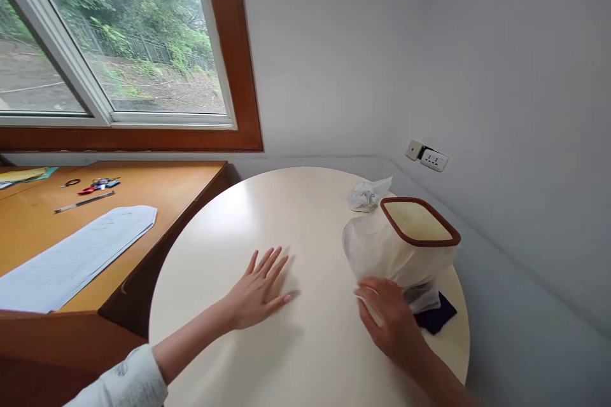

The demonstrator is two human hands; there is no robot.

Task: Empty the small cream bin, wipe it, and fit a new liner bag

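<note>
My left hand (258, 296) is spread out over the cream round table (310, 222), palm down, fingers apart and holding nothing. On the right, my right hand (386, 318) is beside the lower edge of a thin whitish plastic bag (370, 248). Its fingers are loosely curved, with a gap between thumb and forefinger. Whether the fingertips touch the bag I cannot tell. The bag hangs around a box-like container with a brown rounded-square rim (422, 243) and a cream top or inside. A dark purple piece (436, 315), perhaps cloth, lies under its near right side.
A crumpled white plastic piece (366, 196) lies behind the container. Left stands a wooden desk (191, 178) with papers (90, 251), a pen (86, 201) and small red and blue items (98, 186). A wall socket (433, 159) is at the right, a window at the left.
</note>
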